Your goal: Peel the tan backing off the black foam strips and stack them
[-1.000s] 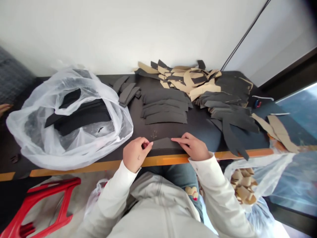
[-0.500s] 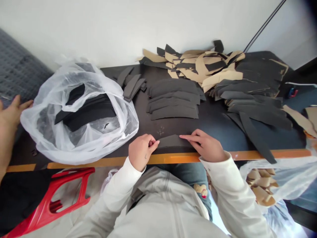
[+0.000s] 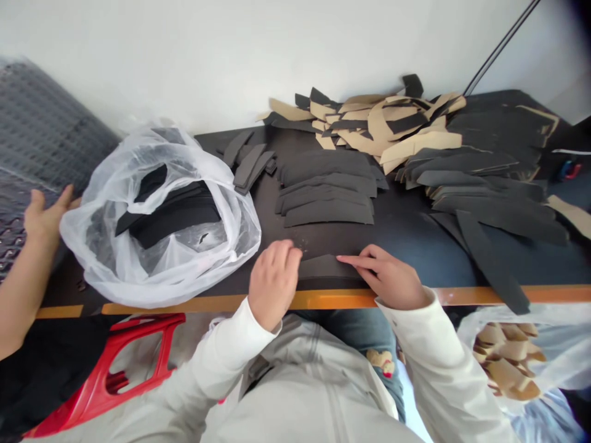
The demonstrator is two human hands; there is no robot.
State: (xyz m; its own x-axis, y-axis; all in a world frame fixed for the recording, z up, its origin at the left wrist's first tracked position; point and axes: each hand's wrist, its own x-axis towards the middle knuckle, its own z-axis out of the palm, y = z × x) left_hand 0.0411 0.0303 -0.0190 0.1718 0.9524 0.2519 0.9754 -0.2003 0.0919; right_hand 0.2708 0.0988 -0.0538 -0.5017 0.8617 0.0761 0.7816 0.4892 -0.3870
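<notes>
A dark grey, slightly curved strip (image 3: pixel 321 266) lies near the front edge of the table. My right hand (image 3: pixel 392 277) has its forefinger and thumb close together at the strip's right end. Over the left end is my left hand (image 3: pixel 276 283), back upward and fingers curled in; whatever is under those fingers is hidden. Just beyond my hands, similar dark strips (image 3: pixel 329 214) overlap in a neat stack. Shorter dark pieces (image 3: pixel 252 167) lie to its left, near an open clear plastic bag (image 3: pixel 231 255) holding more dark strips (image 3: pixel 180 215).
Tan and black strips (image 3: pixel 369 117) heap against the wall. More dark strips (image 3: pixel 498 203) lie right, one overhanging the orange table edge (image 3: pixel 341 299). Another person's hand (image 3: pixel 44 218) touches a grey gridded stack (image 3: pixel 46 129) at left. Below are a red stool (image 3: pixel 87 394) and bagged tan pieces (image 3: pixel 508 360).
My left hand has turned from a pinch at the strip's left end to knuckles up, fingers curled. My right hand stays at the right end. The view has shifted slightly left.
</notes>
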